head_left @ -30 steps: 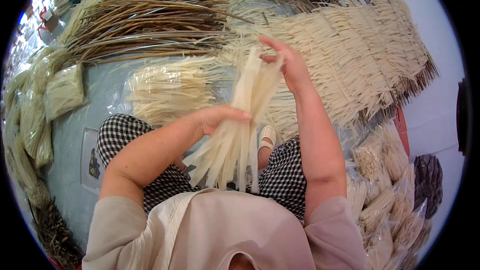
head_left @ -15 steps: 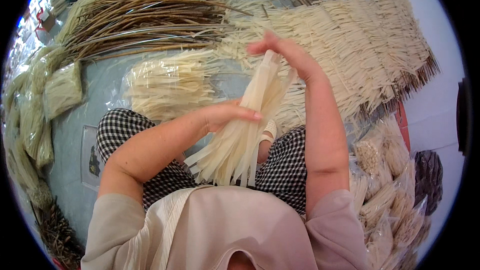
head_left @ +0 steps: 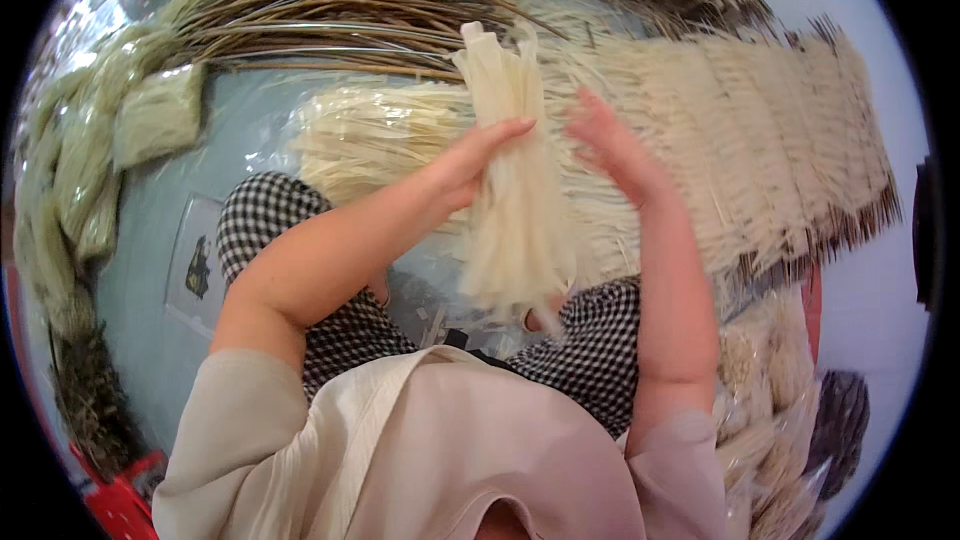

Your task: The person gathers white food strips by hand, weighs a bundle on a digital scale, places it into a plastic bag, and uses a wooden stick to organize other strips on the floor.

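Note:
A bundle of pale cream, flat, ribbon-like strips hangs upright in front of me, its lower ends fanned out and blurred. My left hand is closed around the middle of it, the thumb lying across the front. To the right of the bundle, and apart from it, my right hand is raised with its fingers spread and empty, a little smeared by motion. Behind my left hand lies a clear plastic pack of similar strips on the grey floor.
Long brown rods lie across the far side. A wide layered pile of pale strips with dark ends covers the right. Plastic bags of pale pieces stand at lower right. Greenish fibre bundles line the left, near a clear flat case.
My right hand has come off the bundle's top and moved down and right. The bundle, in my left hand, has swung more upright and risen. My view has shifted slightly.

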`<act>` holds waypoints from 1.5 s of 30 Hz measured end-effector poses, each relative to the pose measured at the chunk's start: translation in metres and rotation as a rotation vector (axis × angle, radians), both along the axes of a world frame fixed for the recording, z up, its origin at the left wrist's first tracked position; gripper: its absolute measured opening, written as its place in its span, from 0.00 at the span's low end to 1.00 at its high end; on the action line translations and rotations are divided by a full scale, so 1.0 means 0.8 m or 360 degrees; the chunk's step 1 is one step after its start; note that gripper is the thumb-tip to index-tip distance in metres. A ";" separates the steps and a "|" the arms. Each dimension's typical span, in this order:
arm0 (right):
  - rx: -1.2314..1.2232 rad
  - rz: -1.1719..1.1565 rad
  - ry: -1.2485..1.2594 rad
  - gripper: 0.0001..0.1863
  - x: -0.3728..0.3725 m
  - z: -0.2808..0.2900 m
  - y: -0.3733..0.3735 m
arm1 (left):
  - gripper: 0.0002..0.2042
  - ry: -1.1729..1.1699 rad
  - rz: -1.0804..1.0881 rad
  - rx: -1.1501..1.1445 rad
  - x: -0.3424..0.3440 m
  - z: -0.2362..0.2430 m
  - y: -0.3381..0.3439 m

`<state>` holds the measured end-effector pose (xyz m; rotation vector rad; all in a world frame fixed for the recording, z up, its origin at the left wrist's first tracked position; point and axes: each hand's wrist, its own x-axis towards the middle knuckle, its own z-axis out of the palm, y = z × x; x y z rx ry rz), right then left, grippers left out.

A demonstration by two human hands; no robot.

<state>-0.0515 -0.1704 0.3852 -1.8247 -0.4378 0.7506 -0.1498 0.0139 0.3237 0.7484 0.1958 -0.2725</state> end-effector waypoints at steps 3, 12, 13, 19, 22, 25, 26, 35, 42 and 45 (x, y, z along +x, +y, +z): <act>-0.0317 0.0383 -0.0652 0.57 -0.078 -0.030 0.052 | 0.27 -0.0134 0.0428 -0.0001 -0.001 0.006 -0.007; 0.0167 -0.0019 -0.0717 0.45 -0.047 -0.029 0.103 | 0.41 -0.0378 -0.0109 0.0738 0.018 0.046 0.047; 0.0144 -0.0032 -0.0709 0.45 -0.035 -0.026 0.110 | 0.43 -0.0286 -0.0274 0.0837 0.022 0.065 0.053; 0.0476 -0.0115 -0.0492 0.40 0.003 -0.056 0.163 | 0.30 -0.0197 -0.0783 0.1195 0.040 0.086 0.155; 0.0538 -0.0054 -0.0039 0.41 0.014 -0.088 0.173 | 0.19 -0.0076 -0.0878 0.0969 0.057 0.020 0.208; 0.0289 0.0018 0.0127 0.42 0.019 -0.143 0.189 | 0.18 0.0091 -0.0876 0.0756 0.055 -0.047 0.211; 0.0158 0.0100 -0.0026 0.45 0.012 -0.153 0.200 | 0.20 0.0158 -0.0891 0.0733 0.054 -0.066 0.212; -0.0115 -0.0035 -0.0498 0.46 0.018 -0.241 0.212 | 0.23 0.0082 -0.0376 0.1277 0.038 -0.192 0.206; -0.0164 0.0217 -0.0737 0.45 0.012 -0.264 0.218 | 0.21 0.0060 0.0183 0.2845 0.022 -0.274 0.231; -0.0368 0.0333 -0.0766 0.46 0.019 -0.276 0.229 | 0.17 0.0124 0.0386 0.2449 0.020 -0.300 0.249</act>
